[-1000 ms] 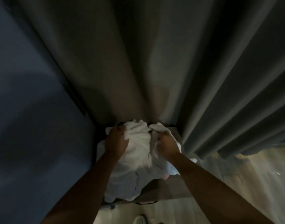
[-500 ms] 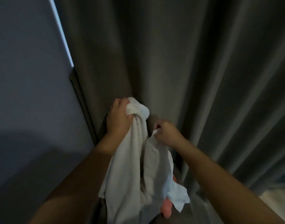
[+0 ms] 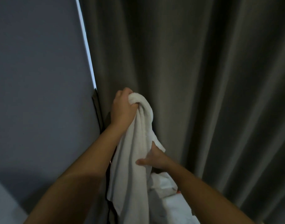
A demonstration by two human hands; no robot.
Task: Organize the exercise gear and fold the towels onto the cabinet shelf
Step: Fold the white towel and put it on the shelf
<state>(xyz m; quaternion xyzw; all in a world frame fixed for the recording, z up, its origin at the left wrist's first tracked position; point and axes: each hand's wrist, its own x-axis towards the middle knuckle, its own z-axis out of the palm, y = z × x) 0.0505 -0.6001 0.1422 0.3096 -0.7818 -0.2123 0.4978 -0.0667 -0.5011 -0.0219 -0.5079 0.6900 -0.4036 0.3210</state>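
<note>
Folding looks barely begun: the white towel [image 3: 130,172] hangs bunched and unfolded in front of the grey curtain [image 3: 203,78], no cabinet shelf is in view, and more white cloth [image 3: 169,206] lies crumpled low before the curtain, so most of the task seems left to do. The left hand [image 3: 122,107] grips the towel's top in a closed fist, high by the curtain's left edge. The right hand [image 3: 154,159], lower before the curtain, pinches a side edge between thumb and curled fingers.
</note>
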